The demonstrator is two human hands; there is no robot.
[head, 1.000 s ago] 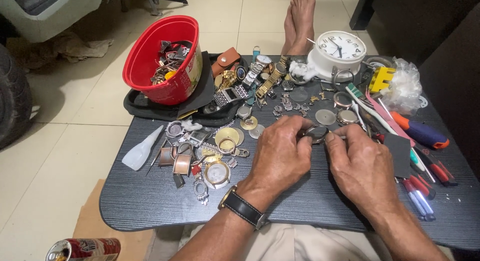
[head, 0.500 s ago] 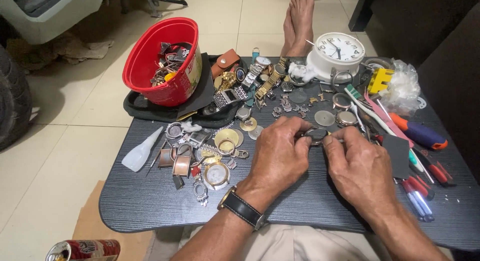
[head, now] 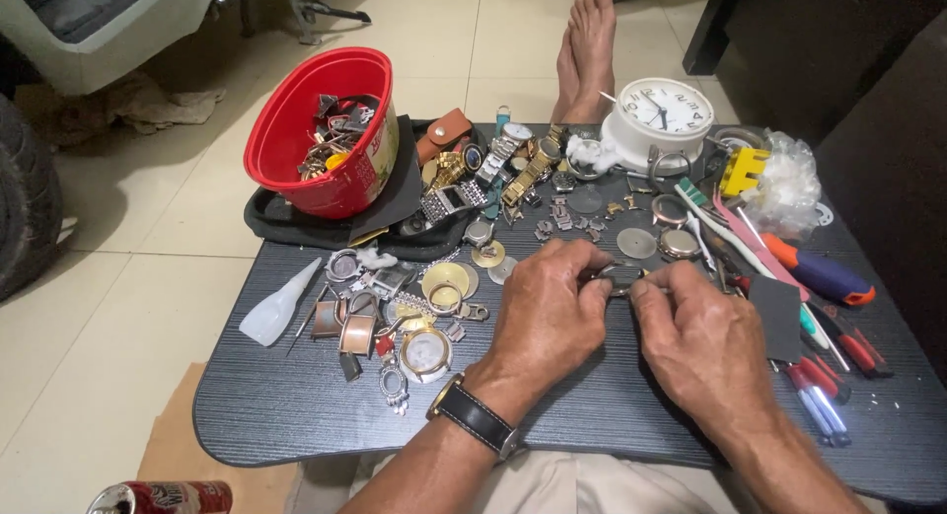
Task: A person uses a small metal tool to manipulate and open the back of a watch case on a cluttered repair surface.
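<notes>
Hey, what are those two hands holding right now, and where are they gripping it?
A small dark metal watch part, pinched between both hands: left hand fingertips on its left edge, right hand on its right. Its exact kind cannot be told.

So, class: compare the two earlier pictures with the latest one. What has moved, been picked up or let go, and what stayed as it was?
Almost nothing has changed. The left hand and right hand still pinch the same small metal watch part between their fingertips above the dark table, with no clear shift. Nothing was picked up or released. The red bucket, white clock and scattered watch cases lie as before.
</notes>
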